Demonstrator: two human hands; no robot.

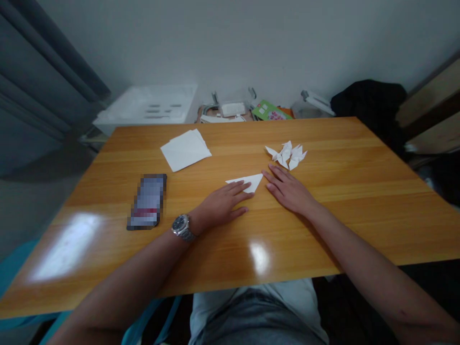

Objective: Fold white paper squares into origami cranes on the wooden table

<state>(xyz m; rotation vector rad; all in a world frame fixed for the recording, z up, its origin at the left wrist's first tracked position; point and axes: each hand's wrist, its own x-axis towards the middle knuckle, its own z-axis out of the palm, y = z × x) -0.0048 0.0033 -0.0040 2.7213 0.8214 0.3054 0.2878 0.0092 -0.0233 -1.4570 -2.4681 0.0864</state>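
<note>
A small piece of folded white paper [253, 183], pointed at its right end, lies flat on the wooden table. My left hand [225, 203] rests over its left part with fingers stretched out, covering some of it; a metal watch [183, 227] is on that wrist. Just right of the paper, my right hand [287, 188] lies palm down with fingers spread. Its fingertips come close to the paper's right tip; whether they touch it I cannot tell. Beyond the right hand sit several folded white paper figures [286, 154] bunched together.
A stack of white paper sheets [186, 149] lies at the back left of the table [345, 167]. A phone [148, 201] with a blurred screen is at left. Behind the far edge stand a white bin [151, 103], a green packet [269, 111] and a black cloth-like heap [370, 100].
</note>
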